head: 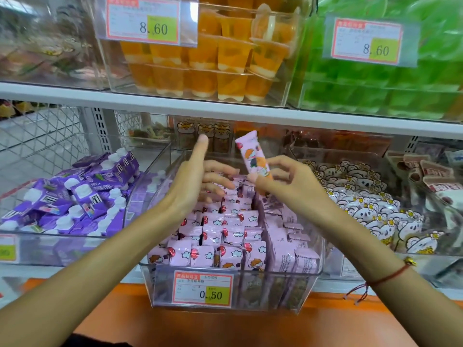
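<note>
Left hand (195,186) reaching in from the lower left over the back of the clear plastic bin (310,271), palm turned to the right. Fingers straight and spread, nothing gripped, thumb stuck straight up. Right hand (288,181) coming in from the lower right, level with the left and just beside it. Thumb and curled fingers pinched on the long pink printed packet (254,156). Held near its lower end, upright with the top tipped slightly left, above the rear of the bin and clear of the stacked pink packets (225,236) inside. Thin red string bracelet (390,274) round the right wrist.

Bottom end of the held packet covered by the right thumb and fingers. Cannot tell whether the left fingertips touch the packets under them or only hover. Both forearms cut off by the lower edge. On the bin's front, a red-bordered price label (203,289) reading 0.50, its small print too blurred to read.

Purple white-capped cartons (82,191) in the bin to the left, white flower-printed pouches (363,204) to the right. On the shelf above, orange jelly cups (225,61) in a clear box. Green goods (375,91) beside them too smeared to make out.
</note>
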`<move>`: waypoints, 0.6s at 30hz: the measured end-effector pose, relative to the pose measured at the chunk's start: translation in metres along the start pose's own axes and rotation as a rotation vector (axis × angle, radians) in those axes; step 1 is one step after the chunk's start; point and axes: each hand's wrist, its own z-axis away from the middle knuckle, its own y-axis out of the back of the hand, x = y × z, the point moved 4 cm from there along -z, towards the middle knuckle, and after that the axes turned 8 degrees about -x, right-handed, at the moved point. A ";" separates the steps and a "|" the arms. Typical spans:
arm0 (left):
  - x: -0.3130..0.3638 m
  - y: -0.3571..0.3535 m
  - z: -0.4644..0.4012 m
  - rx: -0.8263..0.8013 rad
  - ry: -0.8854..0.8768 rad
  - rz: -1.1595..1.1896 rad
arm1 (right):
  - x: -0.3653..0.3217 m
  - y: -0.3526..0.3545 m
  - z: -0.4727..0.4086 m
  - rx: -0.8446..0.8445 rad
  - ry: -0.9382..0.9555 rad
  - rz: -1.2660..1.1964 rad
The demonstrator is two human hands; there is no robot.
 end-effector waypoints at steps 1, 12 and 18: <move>0.001 0.000 -0.004 0.025 -0.062 -0.072 | 0.005 0.003 -0.001 0.009 -0.055 -0.072; -0.029 -0.029 -0.060 -0.308 -0.133 -1.328 | 0.010 0.034 0.001 0.309 -0.032 0.152; -0.037 -0.023 -0.057 -0.309 -0.137 -1.443 | 0.021 0.038 -0.003 0.272 -0.107 -0.043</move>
